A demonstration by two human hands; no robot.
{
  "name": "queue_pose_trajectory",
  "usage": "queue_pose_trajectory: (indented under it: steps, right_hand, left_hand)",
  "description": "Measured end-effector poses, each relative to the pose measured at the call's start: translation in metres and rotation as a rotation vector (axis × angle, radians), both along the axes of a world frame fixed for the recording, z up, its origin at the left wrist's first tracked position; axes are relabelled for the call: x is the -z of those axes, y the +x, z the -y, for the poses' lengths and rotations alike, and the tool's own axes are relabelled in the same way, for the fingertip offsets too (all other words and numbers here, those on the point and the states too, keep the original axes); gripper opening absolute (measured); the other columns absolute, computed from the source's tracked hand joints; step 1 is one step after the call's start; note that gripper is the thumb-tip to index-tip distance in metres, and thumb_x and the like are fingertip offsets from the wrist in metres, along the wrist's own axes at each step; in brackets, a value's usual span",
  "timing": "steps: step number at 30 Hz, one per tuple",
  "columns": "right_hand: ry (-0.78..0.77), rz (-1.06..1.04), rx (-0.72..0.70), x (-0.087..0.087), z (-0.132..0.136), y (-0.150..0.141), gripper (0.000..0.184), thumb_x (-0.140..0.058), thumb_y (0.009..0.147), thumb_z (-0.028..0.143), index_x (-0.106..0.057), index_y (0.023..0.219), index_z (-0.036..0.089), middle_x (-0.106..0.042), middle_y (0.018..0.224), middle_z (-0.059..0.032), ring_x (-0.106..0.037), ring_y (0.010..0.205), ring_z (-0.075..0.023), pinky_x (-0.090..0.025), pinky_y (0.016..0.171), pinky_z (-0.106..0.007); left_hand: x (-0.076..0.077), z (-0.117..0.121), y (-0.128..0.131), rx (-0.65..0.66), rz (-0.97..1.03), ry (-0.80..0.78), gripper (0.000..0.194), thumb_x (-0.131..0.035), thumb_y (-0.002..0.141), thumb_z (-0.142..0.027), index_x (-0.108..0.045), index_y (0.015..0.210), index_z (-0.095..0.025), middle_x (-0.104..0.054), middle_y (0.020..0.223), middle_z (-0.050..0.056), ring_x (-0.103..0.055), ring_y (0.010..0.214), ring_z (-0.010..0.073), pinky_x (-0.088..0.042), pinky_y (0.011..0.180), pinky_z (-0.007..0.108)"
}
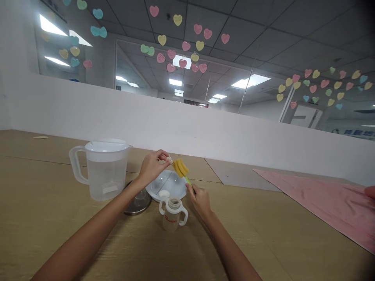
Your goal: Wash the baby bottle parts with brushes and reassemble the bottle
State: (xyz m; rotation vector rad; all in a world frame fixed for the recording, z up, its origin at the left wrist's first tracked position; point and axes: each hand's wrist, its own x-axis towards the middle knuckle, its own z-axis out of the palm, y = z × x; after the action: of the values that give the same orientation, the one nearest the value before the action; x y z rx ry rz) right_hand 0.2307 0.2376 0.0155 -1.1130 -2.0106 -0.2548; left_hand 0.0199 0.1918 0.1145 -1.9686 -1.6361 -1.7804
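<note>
My right hand (200, 200) is closed around the thin green handle of a sponge bottle brush (181, 168) with a yellow head. Between the pinched fingers of my left hand (152, 167) is a small whitish piece (170, 159) touching the brush head; its kind is too small to make out. Both hands are above a white bowl (178, 190). Just in front of the bowl stands an upright baby bottle (171, 219) with two white handles, its mouth uncovered. A small white round piece (164, 193) shows behind the bottle.
A clear lidded pitcher (107, 177) stands at the left. Partly behind my left forearm is a round metal dish (139, 203). Pink cloth (328, 199) covers the table's right side, where another person's fingertip (370, 191) shows. A white wall (175, 125) with glass above bounds the back.
</note>
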Motion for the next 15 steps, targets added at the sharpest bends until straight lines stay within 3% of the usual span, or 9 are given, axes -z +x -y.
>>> queue_pose_trajectory:
  steps: [6, 9, 15]
  right_hand:
    - [0.085, 0.031, -0.008, 0.0008, 0.0002, 0.0002, 0.061, -0.021, 0.092, 0.051, -0.055, 0.056, 0.015, -0.054, 0.047, -0.0017, -0.039, 0.041, -0.0074, -0.018, 0.047, -0.022]
    - [0.197, 0.148, -0.09, 0.0032, 0.0012, -0.0006, 0.06, -0.022, 0.093, 0.048, -0.055, 0.055, 0.015, -0.055, 0.047, -0.0022, -0.041, 0.042, -0.0072, -0.019, 0.047, -0.023]
    - [0.285, 0.233, -0.093, 0.0053, 0.0023, -0.0008, 0.053, -0.028, 0.093, 0.044, -0.056, 0.057, 0.016, -0.055, 0.047, -0.0022, -0.043, 0.041, -0.0074, -0.018, 0.048, -0.025]
  left_hand:
    - [-0.0018, 0.0029, -0.0017, -0.043, -0.022, 0.016, 0.022, -0.061, 0.069, -0.031, -0.059, 0.088, -0.021, -0.065, 0.074, -0.001, -0.06, 0.074, 0.0163, -0.044, 0.07, 0.027]
    - [-0.0038, 0.0043, -0.002, -0.059, 0.001, 0.037, 0.023, -0.059, 0.07, -0.029, -0.057, 0.091, -0.021, -0.063, 0.072, -0.002, -0.059, 0.073, 0.0154, -0.043, 0.07, 0.026]
    - [-0.0075, 0.0068, -0.0028, 0.014, 0.062, 0.037, 0.033, -0.057, 0.073, -0.03, -0.056, 0.105, -0.021, -0.062, 0.074, -0.002, -0.058, 0.071, 0.0129, -0.045, 0.072, 0.025]
